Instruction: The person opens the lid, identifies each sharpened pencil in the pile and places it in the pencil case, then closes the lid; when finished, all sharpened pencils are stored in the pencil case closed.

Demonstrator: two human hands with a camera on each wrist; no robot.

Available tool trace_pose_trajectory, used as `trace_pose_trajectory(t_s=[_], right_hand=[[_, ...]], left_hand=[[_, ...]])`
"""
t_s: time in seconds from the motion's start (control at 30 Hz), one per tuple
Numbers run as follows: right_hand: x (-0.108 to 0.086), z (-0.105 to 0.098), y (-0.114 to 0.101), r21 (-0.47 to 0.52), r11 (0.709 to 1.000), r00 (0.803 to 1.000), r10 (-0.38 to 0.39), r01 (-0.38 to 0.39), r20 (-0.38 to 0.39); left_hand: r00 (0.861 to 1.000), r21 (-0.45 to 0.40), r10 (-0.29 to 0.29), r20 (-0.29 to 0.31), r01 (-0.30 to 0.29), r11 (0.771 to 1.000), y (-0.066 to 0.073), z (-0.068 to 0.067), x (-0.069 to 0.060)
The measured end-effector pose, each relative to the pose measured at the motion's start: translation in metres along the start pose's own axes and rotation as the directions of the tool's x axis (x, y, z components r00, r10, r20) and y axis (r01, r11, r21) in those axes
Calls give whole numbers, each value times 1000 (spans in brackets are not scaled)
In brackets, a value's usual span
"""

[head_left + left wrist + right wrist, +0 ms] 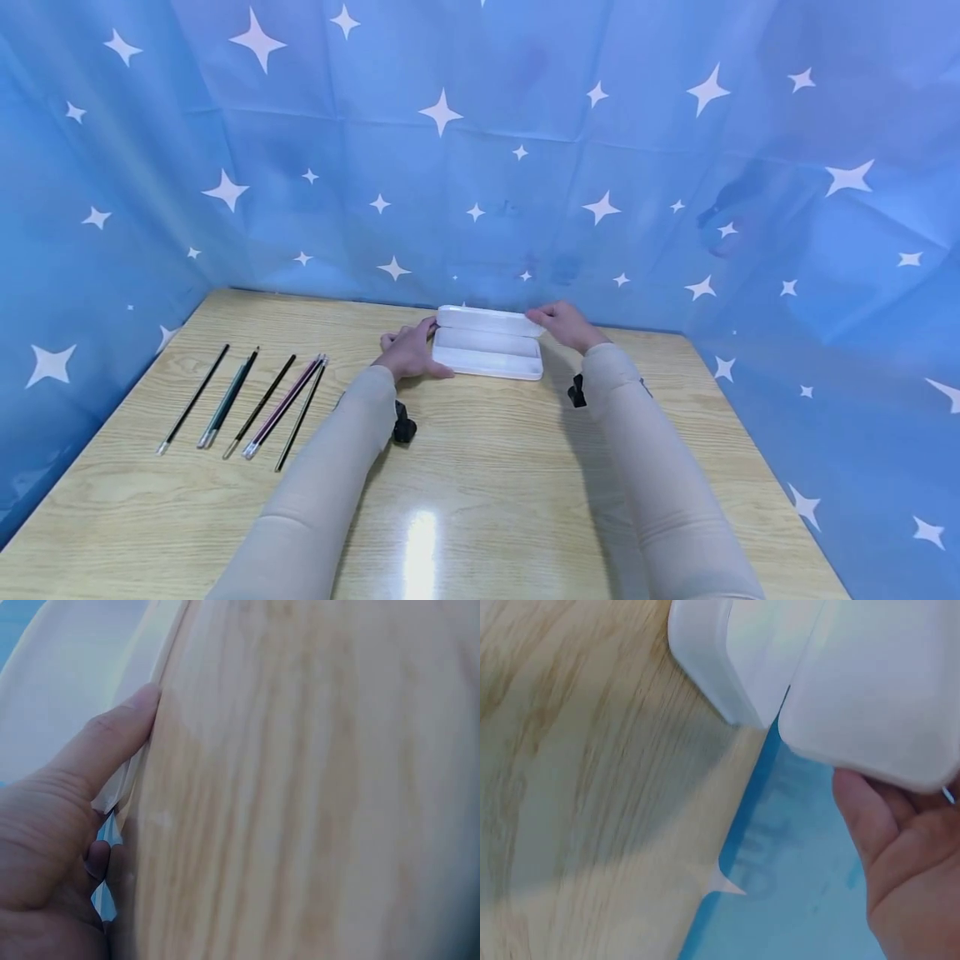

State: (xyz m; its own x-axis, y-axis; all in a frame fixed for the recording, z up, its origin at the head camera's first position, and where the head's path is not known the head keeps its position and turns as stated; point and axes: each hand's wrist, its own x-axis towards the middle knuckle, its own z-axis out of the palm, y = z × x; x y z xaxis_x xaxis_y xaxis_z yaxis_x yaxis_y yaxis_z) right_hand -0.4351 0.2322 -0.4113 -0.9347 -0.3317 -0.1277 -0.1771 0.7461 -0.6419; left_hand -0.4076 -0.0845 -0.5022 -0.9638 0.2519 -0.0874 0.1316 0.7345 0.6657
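We are seeing the white case (487, 363) lying open at the far middle of the table (510, 467), its lid (487, 319) standing raised along the far side. With the left hand (411, 348) we are gripping the case's left end, the thumb pressing at the near left corner and the other fingers curling in (partly hidden from us). With the right hand (570, 325) we are pinching the lid's right end, fingers bending behind it. Pencils (260, 407) are lying to the left, well apart from the case, and a starry curtain (510, 125) is hanging beyond.
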Motion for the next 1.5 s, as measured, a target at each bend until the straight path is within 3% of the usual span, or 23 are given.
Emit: trace_pose_trajectory(t_s=[0.3, 0.53, 0.73, 1.03, 1.2, 1.37, 1.5], right_hand=[[16, 8, 6, 181, 983, 988, 57, -30, -146], [27, 10, 12, 406, 913, 971, 132, -42, -197], [42, 9, 18, 477, 874, 955, 211, -89, -209], [52, 15, 19, 359, 921, 944, 244, -153, -223], [54, 14, 22, 412, 900, 950, 243, -145, -198], [42, 12, 25, 436, 897, 965, 179, -79, -193], [27, 11, 23, 345, 938, 979, 96, -28, -182]], left_hand=[[1000, -15, 4, -4, -4, 1000, -4, 3, 1], [1000, -6, 16, -16, -16, 1000, -3, 3, 3], [1000, -5, 20, -21, -21, 1000, -1, 2, 5], [1000, -10, 11, -11, -11, 1000, -4, 2, 4], [1000, -14, 11, -11, -11, 1000, -4, 0, 3], [1000, -3, 8, -19, -8, 1000, -4, 3, 6], [1000, 3, 3, -23, -3, 1000, -5, 4, 6]])
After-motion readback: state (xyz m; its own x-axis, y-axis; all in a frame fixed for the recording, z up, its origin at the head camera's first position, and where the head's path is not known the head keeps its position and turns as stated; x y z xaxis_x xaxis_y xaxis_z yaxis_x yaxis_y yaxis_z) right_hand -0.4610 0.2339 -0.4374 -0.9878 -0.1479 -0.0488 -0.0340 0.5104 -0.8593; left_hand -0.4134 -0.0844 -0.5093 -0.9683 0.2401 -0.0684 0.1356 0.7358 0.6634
